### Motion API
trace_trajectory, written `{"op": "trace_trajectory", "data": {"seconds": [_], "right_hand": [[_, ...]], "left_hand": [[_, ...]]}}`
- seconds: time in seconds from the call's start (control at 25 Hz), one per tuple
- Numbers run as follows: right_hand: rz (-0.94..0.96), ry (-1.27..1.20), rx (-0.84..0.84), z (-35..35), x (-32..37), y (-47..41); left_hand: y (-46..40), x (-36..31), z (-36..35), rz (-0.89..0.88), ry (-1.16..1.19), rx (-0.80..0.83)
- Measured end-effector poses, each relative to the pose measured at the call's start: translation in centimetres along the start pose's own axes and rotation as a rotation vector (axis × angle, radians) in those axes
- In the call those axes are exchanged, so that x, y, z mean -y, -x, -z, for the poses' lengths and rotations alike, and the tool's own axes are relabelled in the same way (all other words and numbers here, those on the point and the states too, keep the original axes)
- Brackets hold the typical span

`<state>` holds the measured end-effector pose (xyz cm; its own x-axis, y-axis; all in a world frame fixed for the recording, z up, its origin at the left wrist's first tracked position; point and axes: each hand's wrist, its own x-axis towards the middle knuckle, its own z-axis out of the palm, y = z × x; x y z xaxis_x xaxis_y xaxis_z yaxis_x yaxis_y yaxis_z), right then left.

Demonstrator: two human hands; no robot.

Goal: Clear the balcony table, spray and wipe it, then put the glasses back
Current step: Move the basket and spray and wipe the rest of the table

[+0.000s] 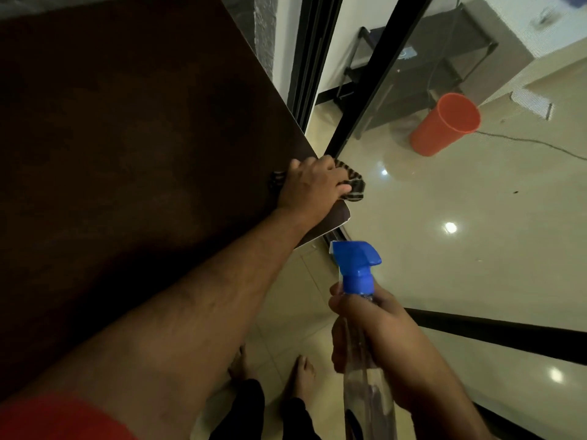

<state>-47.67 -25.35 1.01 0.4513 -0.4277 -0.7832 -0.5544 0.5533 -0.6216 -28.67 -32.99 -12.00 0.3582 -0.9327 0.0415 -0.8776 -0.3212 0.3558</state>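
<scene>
Balcony table (127,138), dark brown top, fills the left and upper-left of the head view, its near right corner sticking out toward the glass sliding door (476,217). Left hand (309,187) sits at that corner's right edge, palm down on a dark striped cloth (355,185), fingers curled over the bunched fabric and pressing it to the tabletop; part of the cloth hangs just past the edge. Left forearm crosses the table diagonally from a red sleeve (63,420) at bottom left. Right hand (378,341) is lower right, off the table, over the tiled floor, fingers wrapped close together round the neck of a clear spray bottle (365,360) with blue trigger head (355,262); nozzle points left toward the table corner, well apart from the cloth. Whether a finger is on the trigger cannot be told. Bare feet (298,376) and dark trouser legs below. Through the glass: orange bucket (444,125) on shiny floor, a cable, a dark metal shelf rack (428,58).
</scene>
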Motion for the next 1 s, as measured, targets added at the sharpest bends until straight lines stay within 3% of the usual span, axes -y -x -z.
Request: {"op": "trace_trajectory", "data": {"seconds": [0.28, 0.4, 0.52, 0.76, 0.88, 1.0], "right_hand": [[-0.018, 0.062, 0.061, -0.3, 0.1, -0.2], [-0.038, 0.065, 0.120, -0.1, 0.2, -0.5], [-0.040, 0.057, 0.160, 0.2, 0.2, -0.8], [0.039, 0.134, 0.234, -0.6, 0.6, -2.0], [0.059, 0.144, 0.279, -1.4, 0.7, -2.1], [0.055, 0.158, 0.336, -2.0, 0.5, -1.8]], "left_hand": [[7.2, 0.9, 0.7, -0.322, 0.087, 0.059], [9.0, 2.0, 1.2, -0.344, 0.090, 0.103], [10.0, 4.7, 2.9, -0.222, 0.113, 0.094], [9.2, 13.6, 6.4, 0.295, -0.009, -0.117], [10.9, 12.2, 5.3, 0.395, -0.036, -0.177], [13.8, 8.7, 4.3, 0.447, -0.015, -0.127]]}}
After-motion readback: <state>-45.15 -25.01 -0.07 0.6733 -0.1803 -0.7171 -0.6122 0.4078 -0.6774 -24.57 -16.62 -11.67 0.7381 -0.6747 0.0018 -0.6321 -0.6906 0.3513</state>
